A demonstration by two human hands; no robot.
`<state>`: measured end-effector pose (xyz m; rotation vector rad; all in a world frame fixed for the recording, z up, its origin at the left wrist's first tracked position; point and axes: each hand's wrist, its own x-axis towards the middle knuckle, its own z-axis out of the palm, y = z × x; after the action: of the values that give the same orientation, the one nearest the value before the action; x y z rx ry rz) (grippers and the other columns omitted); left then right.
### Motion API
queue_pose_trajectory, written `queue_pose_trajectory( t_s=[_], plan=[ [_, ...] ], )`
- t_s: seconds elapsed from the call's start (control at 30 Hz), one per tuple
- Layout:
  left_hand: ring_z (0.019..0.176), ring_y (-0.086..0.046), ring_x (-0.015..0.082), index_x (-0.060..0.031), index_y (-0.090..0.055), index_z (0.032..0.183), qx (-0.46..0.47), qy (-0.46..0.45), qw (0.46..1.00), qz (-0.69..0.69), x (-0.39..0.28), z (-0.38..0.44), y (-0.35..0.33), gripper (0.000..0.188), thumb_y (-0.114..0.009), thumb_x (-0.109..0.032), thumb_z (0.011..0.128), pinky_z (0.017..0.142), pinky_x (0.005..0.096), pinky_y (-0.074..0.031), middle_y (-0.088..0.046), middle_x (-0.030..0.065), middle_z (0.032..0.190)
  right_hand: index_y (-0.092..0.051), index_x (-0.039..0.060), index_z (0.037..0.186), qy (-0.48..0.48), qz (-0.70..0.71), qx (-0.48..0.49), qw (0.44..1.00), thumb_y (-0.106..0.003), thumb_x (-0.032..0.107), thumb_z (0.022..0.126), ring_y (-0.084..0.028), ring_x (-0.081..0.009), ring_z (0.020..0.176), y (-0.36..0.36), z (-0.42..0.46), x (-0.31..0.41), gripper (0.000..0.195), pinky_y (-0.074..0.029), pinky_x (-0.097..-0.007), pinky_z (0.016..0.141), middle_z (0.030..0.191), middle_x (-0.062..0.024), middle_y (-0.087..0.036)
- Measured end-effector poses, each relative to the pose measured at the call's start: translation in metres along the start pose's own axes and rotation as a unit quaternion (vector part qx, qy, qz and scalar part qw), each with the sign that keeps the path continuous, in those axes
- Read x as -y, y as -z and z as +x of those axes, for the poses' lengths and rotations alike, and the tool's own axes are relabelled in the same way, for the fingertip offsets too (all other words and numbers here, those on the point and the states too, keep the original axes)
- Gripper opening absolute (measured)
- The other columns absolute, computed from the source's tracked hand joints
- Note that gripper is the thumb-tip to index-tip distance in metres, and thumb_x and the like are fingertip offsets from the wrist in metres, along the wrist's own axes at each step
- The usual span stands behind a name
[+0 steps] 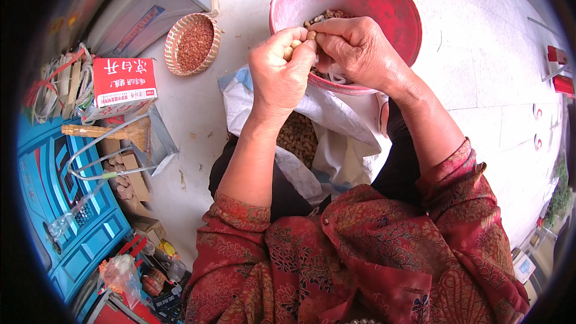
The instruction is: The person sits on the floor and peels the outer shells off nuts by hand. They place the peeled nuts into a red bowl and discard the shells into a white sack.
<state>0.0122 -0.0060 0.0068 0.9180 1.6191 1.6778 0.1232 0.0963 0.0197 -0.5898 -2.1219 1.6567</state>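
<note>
Several unshelled peanuts (pixel 290 49) are held in my left hand (pixel 280 65), between the thumb and curled fingers. One more peanut (pixel 311 35) sits at the meeting fingertips, where the thumb and index finger of my right hand (pixel 355 49) pinch it together with the left. Both hands are above the near rim of a red plastic tub (pixel 310 82), which has peanut shells (pixel 335 14) in its bottom. Below my left wrist, an open white woven sack (pixel 346 117) between my legs holds many unshelled peanuts (pixel 299 137).
A woven basket (pixel 215 49) of shelled peanut kernels (pixel 194 45) stands on the pale floor (pixel 198 99), left of the tub. Farther left are a red cardboard box (pixel 126 81), a straw hand broom (pixel 130 132), a metal dustpan (pixel 162 144) and a blue panel (pixel 85 216).
</note>
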Motion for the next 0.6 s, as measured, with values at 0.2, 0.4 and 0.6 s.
queue_pose_trajectory(
  t_s=[0.2,0.4,0.6],
  plan=[
    [0.054,-0.048,0.0019,0.0075,-0.062,0.089,-0.045,-0.049,0.998,0.009,0.007,-0.003,-0.008,0.01,-0.056,0.005,0.082,0.048,0.0187,-0.039,-0.057,-0.0018,0.065,-0.063,-0.0046,0.078,-0.004,0.026,-0.039,0.999,-0.049,0.009,0.088,-0.057,-0.0137,0.05,-0.01,-0.001,0.0,0.022,-0.047,-0.0298,0.051,0.055,-0.0106,-0.058],
    [0.056,-0.044,-0.0005,0.0065,-0.063,0.09,-0.049,-0.049,0.997,0.027,0.009,-0.005,-0.01,0.011,-0.056,0.002,0.083,0.047,0.0166,-0.033,-0.055,-0.0044,0.067,-0.062,-0.006,0.076,-0.042,0.048,-0.059,0.996,-0.049,0.009,0.088,-0.058,-0.0146,0.049,-0.014,0.0,-0.002,0.023,-0.047,-0.0298,0.05,0.054,-0.0119,-0.058],
    [0.053,-0.044,0.0015,0.0042,-0.063,0.091,-0.028,0.123,0.987,-0.098,0.001,0.006,0.001,0.011,-0.057,-0.002,0.085,0.044,0.0172,-0.033,-0.055,-0.0022,0.067,-0.061,-0.0045,0.083,0.027,-0.057,-0.048,0.997,-0.05,0.012,0.09,-0.061,-0.018,0.056,-0.012,0.004,-0.013,0.021,-0.048,-0.0332,0.055,0.061,-0.0132,-0.061]
  ],
)
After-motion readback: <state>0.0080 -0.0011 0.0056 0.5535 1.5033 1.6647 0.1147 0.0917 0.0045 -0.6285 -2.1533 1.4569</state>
